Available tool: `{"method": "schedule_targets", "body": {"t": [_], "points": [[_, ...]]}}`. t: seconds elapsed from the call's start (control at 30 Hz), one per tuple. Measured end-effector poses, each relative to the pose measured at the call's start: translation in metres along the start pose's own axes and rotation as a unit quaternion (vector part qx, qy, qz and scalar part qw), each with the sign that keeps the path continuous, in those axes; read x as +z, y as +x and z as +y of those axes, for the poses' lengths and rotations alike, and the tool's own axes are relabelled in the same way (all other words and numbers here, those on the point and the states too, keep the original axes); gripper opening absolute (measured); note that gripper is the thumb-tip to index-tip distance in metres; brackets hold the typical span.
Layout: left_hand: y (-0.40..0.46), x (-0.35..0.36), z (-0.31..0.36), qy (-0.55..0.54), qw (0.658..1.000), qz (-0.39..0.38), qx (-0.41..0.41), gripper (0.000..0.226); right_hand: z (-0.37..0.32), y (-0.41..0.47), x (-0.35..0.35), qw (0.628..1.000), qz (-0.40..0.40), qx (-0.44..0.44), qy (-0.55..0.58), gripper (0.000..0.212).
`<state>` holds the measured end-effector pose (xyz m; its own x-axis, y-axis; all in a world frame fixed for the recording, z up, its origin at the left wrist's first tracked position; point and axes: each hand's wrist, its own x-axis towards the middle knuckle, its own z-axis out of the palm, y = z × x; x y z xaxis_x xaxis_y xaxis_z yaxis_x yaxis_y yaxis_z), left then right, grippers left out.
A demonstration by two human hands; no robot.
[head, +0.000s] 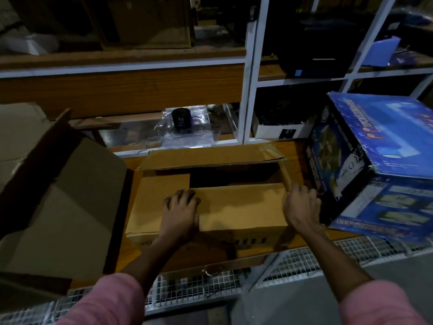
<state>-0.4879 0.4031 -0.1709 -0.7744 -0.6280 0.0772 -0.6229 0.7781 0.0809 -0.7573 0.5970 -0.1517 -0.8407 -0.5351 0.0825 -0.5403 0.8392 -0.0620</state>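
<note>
Two pink sleeves (112, 301) fill the bottom of the view, and the bare forearms run from them over the wire mesh (304, 259) below the table's (127, 252) near edge.

At the table's left edge a large open carton (65, 195) lies tipped, its pale inside facing right. Just beside it, in the middle of the table near the front edge, sits the cardboard box (234, 207). Its far flap is folded outward, its left and near flaps are laid down, and a dark gap is still open behind them.

The left hand (181, 207) rests palm down where those two flaps overlap. Its fingers (185, 194) are close together and slightly bent, pressing on the cardboard. The right hand (302, 205) is at the box's right edge, fingers (298, 190) curled round the upright right flap.

Touching or just beside that hand, at the table's right edge, a blue printed box (379, 165) stands tilted on one corner.

On the shelf (140, 127) behind the table, a black can (181, 120) sits on clear plastic wrap.
</note>
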Motion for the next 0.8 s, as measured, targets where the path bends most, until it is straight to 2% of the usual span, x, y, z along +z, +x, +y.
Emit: {"method": "schedule_targets", "body": {"t": [0.2,0.37,0.47,0.57,0.67,0.8], "points": [[0.009,-0.008,0.008,-0.050,0.998,-0.012,-0.038,0.050,-0.015,-0.004,0.000,0.994,0.018,-0.107,0.010,0.028],[0.026,-0.018,0.009,-0.088,0.994,-0.039,-0.054,0.069,-0.064,-0.003,0.003,0.970,-0.083,-0.203,0.108,0.030],[0.040,-0.021,0.001,-0.117,0.990,-0.049,-0.063,0.083,-0.096,-0.001,-0.001,0.961,-0.111,-0.222,0.122,0.039],[0.059,-0.025,-0.014,-0.148,0.987,-0.017,-0.051,0.093,-0.122,0.010,-0.006,0.953,-0.125,-0.227,0.157,0.059],[0.087,-0.031,-0.028,-0.158,0.986,0.018,-0.039,0.096,-0.146,0.033,-0.009,0.943,-0.132,-0.236,0.191,0.068],[0.129,-0.033,-0.049,-0.143,0.988,0.038,-0.041,0.088,-0.182,0.072,-0.006,0.945,-0.101,-0.255,0.177,0.067]]}}
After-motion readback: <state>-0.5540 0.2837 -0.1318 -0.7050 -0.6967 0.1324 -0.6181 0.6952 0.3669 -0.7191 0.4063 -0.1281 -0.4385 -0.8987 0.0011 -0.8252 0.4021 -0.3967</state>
